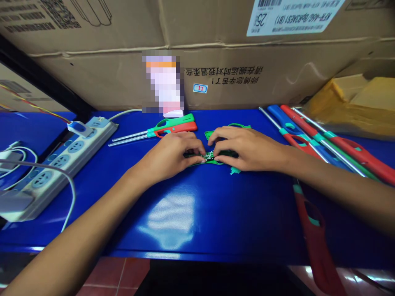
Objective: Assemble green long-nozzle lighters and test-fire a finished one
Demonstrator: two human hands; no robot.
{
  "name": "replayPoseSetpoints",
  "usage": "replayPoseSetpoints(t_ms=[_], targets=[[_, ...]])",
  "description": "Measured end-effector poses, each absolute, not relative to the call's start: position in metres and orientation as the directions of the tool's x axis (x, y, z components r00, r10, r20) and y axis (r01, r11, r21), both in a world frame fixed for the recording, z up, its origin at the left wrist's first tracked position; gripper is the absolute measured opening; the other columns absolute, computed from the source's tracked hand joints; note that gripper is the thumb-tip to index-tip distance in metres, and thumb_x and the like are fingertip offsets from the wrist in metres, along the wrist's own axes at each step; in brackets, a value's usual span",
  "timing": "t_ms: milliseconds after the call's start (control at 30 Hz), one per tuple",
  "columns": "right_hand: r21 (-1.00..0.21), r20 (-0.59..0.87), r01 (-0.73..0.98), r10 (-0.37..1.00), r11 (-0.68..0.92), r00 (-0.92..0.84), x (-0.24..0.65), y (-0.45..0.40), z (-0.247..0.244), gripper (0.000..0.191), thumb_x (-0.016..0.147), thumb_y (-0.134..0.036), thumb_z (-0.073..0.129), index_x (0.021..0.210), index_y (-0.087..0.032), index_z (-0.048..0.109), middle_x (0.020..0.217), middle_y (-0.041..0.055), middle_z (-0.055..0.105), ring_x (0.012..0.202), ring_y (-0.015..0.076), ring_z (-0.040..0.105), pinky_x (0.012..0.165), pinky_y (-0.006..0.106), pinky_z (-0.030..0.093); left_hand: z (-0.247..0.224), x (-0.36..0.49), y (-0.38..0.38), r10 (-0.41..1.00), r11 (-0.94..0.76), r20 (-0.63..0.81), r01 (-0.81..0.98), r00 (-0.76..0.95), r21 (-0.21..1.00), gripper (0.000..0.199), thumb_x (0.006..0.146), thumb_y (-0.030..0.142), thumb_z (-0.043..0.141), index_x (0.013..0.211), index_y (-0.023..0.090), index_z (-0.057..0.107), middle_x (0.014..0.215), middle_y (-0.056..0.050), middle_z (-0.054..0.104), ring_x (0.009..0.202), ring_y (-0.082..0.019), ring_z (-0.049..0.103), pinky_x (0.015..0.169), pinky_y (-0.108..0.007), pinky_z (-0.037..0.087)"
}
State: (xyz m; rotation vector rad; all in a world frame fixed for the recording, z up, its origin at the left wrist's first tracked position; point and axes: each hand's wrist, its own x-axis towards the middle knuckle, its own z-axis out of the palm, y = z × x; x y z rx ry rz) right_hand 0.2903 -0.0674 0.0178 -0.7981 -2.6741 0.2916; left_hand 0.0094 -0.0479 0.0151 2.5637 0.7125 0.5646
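Note:
On the blue table an opened green lighter body (212, 156) lies between my hands, with white wire and small inner parts showing in it. My left hand (180, 153) closes thumb and fingers on its left end. With fingers curled, my right hand (242, 147) pinches its right portion; the fingers hide much of the piece. Behind the right hand lies a separate green casing half (210, 134), partly covered. A small teal trigger piece (235, 170) shows just below that hand.
A green long-neck lighter (179, 122) and a red one lie at the back left. Several more lighters (348, 144) are at the right, and a red lighter (317, 242) overhangs the front edge. A power strip (64, 164) lies left; a cardboard box (123, 78) stands behind.

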Motion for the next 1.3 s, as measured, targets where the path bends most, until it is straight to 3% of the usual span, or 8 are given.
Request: replayPoseSetpoints(t_ms=[233, 467, 967, 1133, 1300], targets=[[-0.241, 0.251, 0.510, 0.561, 0.826, -0.789, 0.291, -0.071, 0.023, 0.016, 0.104, -0.019, 0.069, 0.097, -0.021, 0.083, 0.134, 0.0134, 0.077, 0.120, 0.0312, 0.073, 0.105, 0.047, 0.058, 0.019, 0.009, -0.049, 0.538, -0.789, 0.232, 0.388, 0.810, 0.476, 0.009, 0.101, 0.017, 0.082, 0.109, 0.019, 0.082, 0.103, -0.004, 0.082, 0.091, -0.019, 0.076, 0.083, -0.031, 0.057], [-0.336, 0.261, 0.490, 0.580, 0.804, -0.772, 0.296, -0.066, 0.029, 0.015, 0.100, -0.017, 0.069, 0.095, -0.022, 0.082, 0.132, 0.0116, 0.078, 0.119, 0.0303, 0.076, 0.105, 0.046, 0.059, 0.017, 0.012, -0.051, 0.547, -0.789, 0.225, 0.407, 0.806, 0.460, 0.011, 0.101, 0.015, 0.079, 0.111, 0.019, 0.082, 0.105, -0.005, 0.081, 0.092, -0.019, 0.075, 0.083, -0.032, 0.057], [-0.247, 0.275, 0.489, 0.544, 0.837, -0.793, 0.291, -0.067, 0.018, 0.016, 0.104, -0.019, 0.067, 0.096, -0.021, 0.080, 0.127, 0.0124, 0.077, 0.115, 0.0298, 0.074, 0.101, 0.046, 0.058, 0.014, 0.011, -0.051, 0.536, -0.798, 0.223, 0.403, 0.815, 0.448, 0.009, 0.103, 0.014, 0.076, 0.110, 0.018, 0.079, 0.105, -0.006, 0.078, 0.095, -0.020, 0.074, 0.085, -0.032, 0.056], [-0.214, 0.249, 0.520, 0.561, 0.827, -0.790, 0.287, -0.073, 0.019, 0.016, 0.102, -0.015, 0.065, 0.098, -0.020, 0.080, 0.123, 0.0121, 0.076, 0.110, 0.0288, 0.071, 0.096, 0.043, 0.056, 0.014, 0.012, -0.051, 0.530, -0.805, 0.221, 0.404, 0.819, 0.434, 0.007, 0.105, 0.016, 0.074, 0.110, 0.019, 0.078, 0.106, -0.005, 0.077, 0.096, -0.020, 0.073, 0.086, -0.033, 0.056], [-0.259, 0.162, 0.588, 0.635, 0.766, -0.755, 0.283, -0.076, 0.022, 0.014, 0.101, -0.014, 0.066, 0.096, -0.021, 0.077, 0.121, 0.0103, 0.073, 0.102, 0.0264, 0.069, 0.085, 0.039, 0.051, 0.017, 0.012, -0.054, 0.532, -0.806, 0.220, 0.410, 0.817, 0.426, 0.009, 0.106, 0.019, 0.070, 0.108, 0.020, 0.079, 0.104, -0.006, 0.077, 0.094, -0.020, 0.073, 0.085, -0.033, 0.055]])
